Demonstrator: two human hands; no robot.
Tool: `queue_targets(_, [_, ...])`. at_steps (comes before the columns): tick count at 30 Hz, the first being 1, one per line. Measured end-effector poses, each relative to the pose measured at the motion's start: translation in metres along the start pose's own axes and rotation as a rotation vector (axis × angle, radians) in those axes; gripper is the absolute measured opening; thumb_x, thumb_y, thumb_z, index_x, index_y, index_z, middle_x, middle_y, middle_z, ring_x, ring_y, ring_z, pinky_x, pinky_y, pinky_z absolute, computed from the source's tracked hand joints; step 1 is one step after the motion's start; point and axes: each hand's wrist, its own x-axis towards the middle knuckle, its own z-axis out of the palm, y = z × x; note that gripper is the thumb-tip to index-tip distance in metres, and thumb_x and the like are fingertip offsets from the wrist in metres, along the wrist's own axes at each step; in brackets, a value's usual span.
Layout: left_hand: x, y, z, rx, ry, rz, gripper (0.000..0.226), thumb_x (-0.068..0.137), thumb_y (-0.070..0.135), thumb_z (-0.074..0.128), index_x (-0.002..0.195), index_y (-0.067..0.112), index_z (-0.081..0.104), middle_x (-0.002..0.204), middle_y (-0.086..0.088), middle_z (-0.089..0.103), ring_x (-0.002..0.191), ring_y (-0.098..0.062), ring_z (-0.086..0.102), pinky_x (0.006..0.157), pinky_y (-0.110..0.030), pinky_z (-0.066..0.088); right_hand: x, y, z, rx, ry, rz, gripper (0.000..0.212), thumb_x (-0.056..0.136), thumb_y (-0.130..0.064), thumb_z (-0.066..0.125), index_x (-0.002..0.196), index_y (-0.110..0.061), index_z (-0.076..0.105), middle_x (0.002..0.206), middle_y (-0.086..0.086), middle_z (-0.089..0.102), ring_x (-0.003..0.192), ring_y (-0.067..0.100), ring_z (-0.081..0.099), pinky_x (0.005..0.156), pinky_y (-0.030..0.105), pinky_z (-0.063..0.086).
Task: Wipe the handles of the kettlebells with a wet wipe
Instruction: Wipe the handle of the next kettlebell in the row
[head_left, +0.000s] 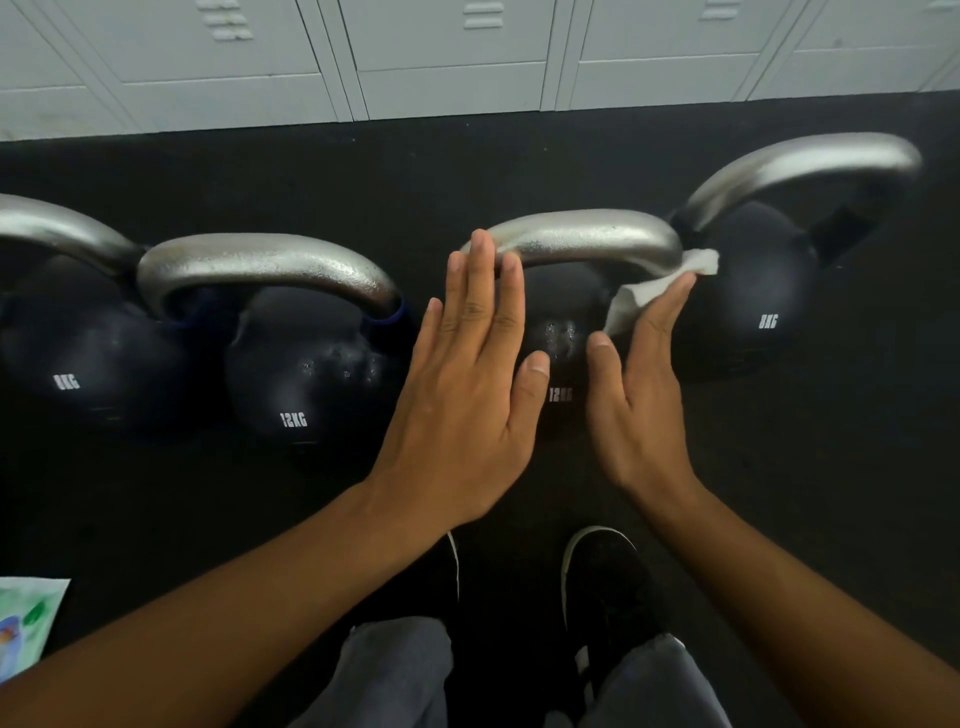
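Note:
Several black kettlebells with silver handles stand in a row on the dark floor. The third one's handle (587, 234) lies between my hands. My left hand (467, 374) is flat with its fingers straight, and the fingertips rest against the left end of that handle. My right hand (644, 374) presses a white wet wipe (660, 286) against the right leg of the same handle, fingers extended along the wipe. To the left stand a 12 kg kettlebell (306, 384) and an 8 kg kettlebell (78, 358). Another 8 kg kettlebell (763, 291) stands on the right.
Grey lockers (452, 57) line the wall behind the row. A green and white wipe packet (26, 618) lies on the floor at the lower left. My two black shoes (602, 577) and grey trouser legs are below my hands.

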Motion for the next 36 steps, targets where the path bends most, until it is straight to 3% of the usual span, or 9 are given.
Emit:
queue_targets(2, [0.000,0.000,0.001,-0.005,0.006,0.004,0.069,0.110,0.037,0.030,0.165,0.013,-0.003,0.172,-0.006,-0.017,0.158,-0.017,-0.019,0.130,-0.051,0.008,0.001,-0.005,0.000,0.014,0.014,0.050,0.084,0.104,-0.045,0.034,0.162,-0.023,-0.024,0.175,-0.004,-0.015,0.162,0.015,0.004,0.130,0.049,0.019])
queue_targets(10, [0.000,-0.001,0.001,-0.006,0.006,0.014,0.068,0.110,0.036,0.030,0.165,0.014,-0.004,0.172,-0.005,-0.017,0.158,-0.016,-0.020,0.130,-0.051,0.007,0.007,-0.021,0.001,-0.187,0.049,-0.288,0.075,0.107,-0.029,0.036,0.164,-0.002,-0.005,0.172,0.018,-0.018,0.160,0.027,-0.019,0.132,0.049,-0.003])
queue_targets(14, [0.000,-0.002,0.001,-0.002,0.003,0.016,0.069,0.110,0.036,0.030,0.165,0.014,-0.004,0.172,-0.006,-0.016,0.158,-0.016,-0.019,0.130,-0.052,0.008,0.002,-0.007,-0.001,-0.039,0.022,-0.063,0.085,0.105,-0.040,0.037,0.163,-0.017,-0.022,0.174,0.003,-0.017,0.163,0.019,0.000,0.131,0.049,0.016])
queue_targets(17, [0.000,-0.002,0.001,-0.005,0.000,0.010,0.069,0.110,0.036,0.030,0.165,0.015,-0.005,0.172,-0.004,-0.018,0.158,-0.016,-0.020,0.130,-0.051,0.006,0.002,-0.008,-0.001,0.018,-0.016,0.093,0.089,0.101,-0.052,0.034,0.161,-0.025,-0.026,0.176,-0.003,-0.004,0.159,0.018,0.022,0.123,0.033,0.028])
queue_targets(22, [-0.001,-0.001,0.001,-0.006,-0.005,0.007,0.069,0.110,0.036,0.031,0.165,0.015,-0.006,0.172,-0.005,-0.019,0.157,-0.016,-0.021,0.130,-0.050,0.005,0.002,-0.021,-0.002,-0.104,0.037,-0.170,0.083,0.107,-0.034,0.039,0.163,-0.007,-0.016,0.171,0.009,-0.026,0.161,0.020,-0.017,0.132,0.050,0.005])
queue_targets(26, [-0.001,-0.001,0.001,0.001,-0.010,0.007,0.069,0.110,0.038,0.029,0.165,0.016,-0.006,0.172,-0.004,-0.019,0.157,-0.015,-0.021,0.130,-0.050,0.005,0.006,-0.021,-0.001,-0.212,0.035,-0.281,0.079,0.107,-0.031,0.038,0.164,0.000,-0.006,0.172,0.019,-0.018,0.160,0.029,-0.019,0.132,0.049,-0.003])
queue_targets(30, [0.000,-0.002,0.000,0.007,-0.010,0.010,0.070,0.109,0.038,0.029,0.165,0.016,-0.007,0.172,-0.004,-0.019,0.157,-0.015,-0.021,0.130,-0.048,0.003,-0.001,-0.014,0.005,-0.008,0.018,-0.068,0.085,0.106,-0.037,0.038,0.162,-0.016,-0.022,0.172,0.002,-0.025,0.161,0.014,-0.013,0.133,0.046,0.006])
queue_targets(33, [-0.001,-0.001,0.000,0.009,-0.009,0.010,0.070,0.109,0.038,0.030,0.165,0.015,-0.007,0.172,-0.004,-0.019,0.157,-0.016,-0.021,0.130,-0.049,0.004,-0.003,-0.010,0.008,0.118,-0.038,0.177,0.088,0.101,-0.052,0.033,0.161,-0.028,-0.026,0.175,-0.005,-0.010,0.161,0.013,0.005,0.132,0.045,0.016])
queue_targets(36, [-0.001,-0.001,0.000,0.009,-0.005,0.011,0.070,0.109,0.038,0.029,0.165,0.015,-0.006,0.172,-0.004,-0.019,0.157,-0.016,-0.021,0.130,-0.050,0.005,-0.004,-0.012,0.007,0.081,-0.022,0.125,0.088,0.102,-0.050,0.034,0.162,-0.025,-0.025,0.175,-0.005,-0.014,0.162,0.011,0.001,0.132,0.045,0.013])
